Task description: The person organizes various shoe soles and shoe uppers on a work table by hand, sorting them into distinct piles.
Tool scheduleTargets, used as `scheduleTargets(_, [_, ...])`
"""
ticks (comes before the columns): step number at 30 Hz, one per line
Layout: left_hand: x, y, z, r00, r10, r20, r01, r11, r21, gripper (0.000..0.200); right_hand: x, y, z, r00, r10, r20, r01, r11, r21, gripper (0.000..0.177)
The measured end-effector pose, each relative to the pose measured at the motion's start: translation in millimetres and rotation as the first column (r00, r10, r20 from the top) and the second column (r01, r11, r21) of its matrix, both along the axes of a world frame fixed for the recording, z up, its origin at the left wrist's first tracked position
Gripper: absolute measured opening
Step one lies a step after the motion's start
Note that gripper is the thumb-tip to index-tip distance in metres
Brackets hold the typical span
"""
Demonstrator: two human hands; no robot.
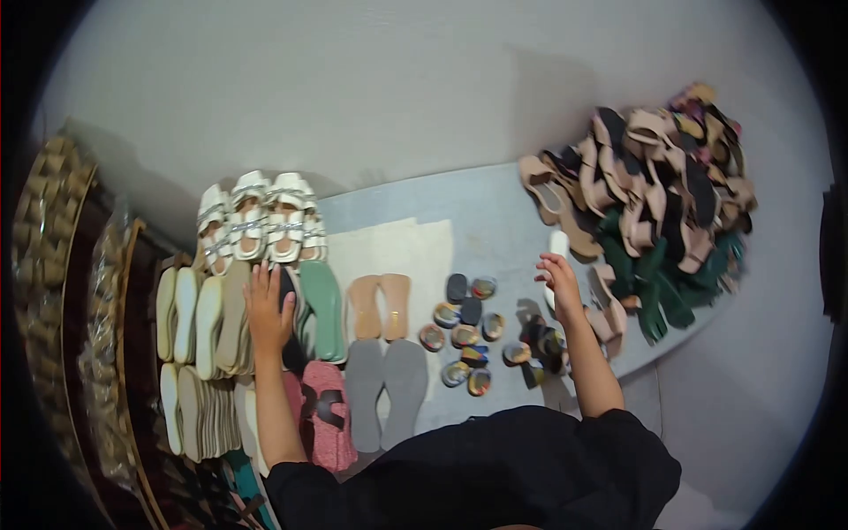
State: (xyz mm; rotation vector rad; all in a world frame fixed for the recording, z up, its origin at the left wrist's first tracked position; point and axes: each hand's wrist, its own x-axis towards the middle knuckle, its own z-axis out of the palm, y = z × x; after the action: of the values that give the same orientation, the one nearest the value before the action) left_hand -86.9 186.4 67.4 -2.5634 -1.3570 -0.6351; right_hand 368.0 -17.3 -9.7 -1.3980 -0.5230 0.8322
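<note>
– Grey sheet [495, 212] on a pale floor, laid out with shoe parts. What are the hands doing?

– Left hand [268, 309] lies flat, fingers spread, gripping nothing. It rests palm down on a dark sole [289, 305] at the sheet's left edge.

– And around it?

– Pale soles [199, 327] stand on edge just to its left, and a green sole [323, 309] lies just to its right. White strapped sandals [265, 221] sit beyond the fingertips, toward the far edge.

– The other hand?

– Right hand [559, 284] is raised near the right edge, fingers loosely curled. Whether it has hold of anything I cannot tell. A white piece [559, 242] shows just past its fingertips, perhaps touching them.

– Between the two hands?

– Tan insoles [380, 305] above grey soles [386, 380], then small round coloured pieces [464, 336] scattered mid-sheet. A heap of sandals [654, 203] fills the far right corner.
</note>
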Motion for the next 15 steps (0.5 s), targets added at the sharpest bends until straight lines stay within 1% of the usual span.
scheduleTargets(1, [26.9,-9.2,-5.3,0.995,-0.088,0.053,0.086,0.995,0.05,0.054,13.6,-10.0,-5.0,0.997,-0.063,0.035,0.063,0.998,0.018,0.024])
scheduleTargets(2, [54.0,-21.8,-11.8,0.979,-0.173,0.104,0.163,0.981,0.102,0.054,27.8,-21.8,-14.8,0.98,-0.129,0.155,0.126,0.992,0.027,0.027])
scheduleTargets(3, [84.0,-40.9,-15.5,0.963,-0.239,0.125,0.225,0.967,0.118,0.055,37.1,-35.4,-23.7,0.936,-0.158,0.315,0.173,0.985,-0.021,0.028])
scheduleTargets(4, [114.7,-60.0,-22.7,0.94,-0.292,0.177,0.276,0.955,0.108,0.054,45.3,-47.4,-30.8,0.868,-0.167,0.468,0.221,0.973,-0.062,0.03])
scheduleTargets(5, [145.0,-79.6,-32.2,0.913,-0.338,0.228,0.322,0.941,0.102,0.053,50.7,-60.7,-37.6,0.791,-0.113,0.601,0.255,0.954,-0.156,0.033])
scheduleTargets(6, [176.0,-99.2,-41.5,0.842,-0.409,0.352,0.404,0.91,0.093,0.051,53.0,-71.3,-44.9,0.766,-0.012,0.643,0.27,0.913,-0.305,0.037])
scheduleTargets(7, [206.1,-119.7,-51.6,0.751,-0.465,0.47,0.48,0.872,0.095,0.05,54.3,-78.9,-56.0,0.679,0.133,0.722,0.278,0.864,-0.42,0.041])
scheduleTargets(8, [232.0,-142.2,-62.8,0.732,-0.435,0.525,0.469,0.88,0.075,0.049,53.6,-84.0,-68.6,0.581,0.284,0.763,0.299,0.797,-0.524,0.045])
scheduleTargets(9, [252.1,-165.4,-67.9,0.748,-0.388,0.539,0.467,0.884,-0.011,0.048,50.1,-86.3,-82.6,0.506,0.279,0.816,0.339,0.806,-0.486,0.042])
scheduleTargets(10, [267.6,-184.8,-71.8,0.725,-0.387,0.569,0.503,0.862,-0.055,0.047,45.3,-87.6,-96.8,0.428,0.274,0.861,0.374,0.814,-0.445,0.04])
scheduleTargets(12, [284.8,-214.6,-75.0,0.694,-0.422,0.583,0.57,0.817,-0.087,0.044,45.4,-90.8,-103.2,0.316,0.336,0.887,0.364,0.82,-0.441,0.037])
scheduleTargets(14, [292.0,-234.5,-80.9,0.687,-0.448,0.572,0.617,0.776,-0.134,0.044,56.4,-89.7,-102.4,0.239,0.467,0.852,0.28,0.807,-0.52,0.035])
scheduleTargets(15, [292.7,-240.3,-79.6,0.7,-0.453,0.552,0.607,0.785,-0.127,0.042,60.6,-90.4,-100.0,0.252,0.466,0.848,0.256,0.813,-0.522,0.031])
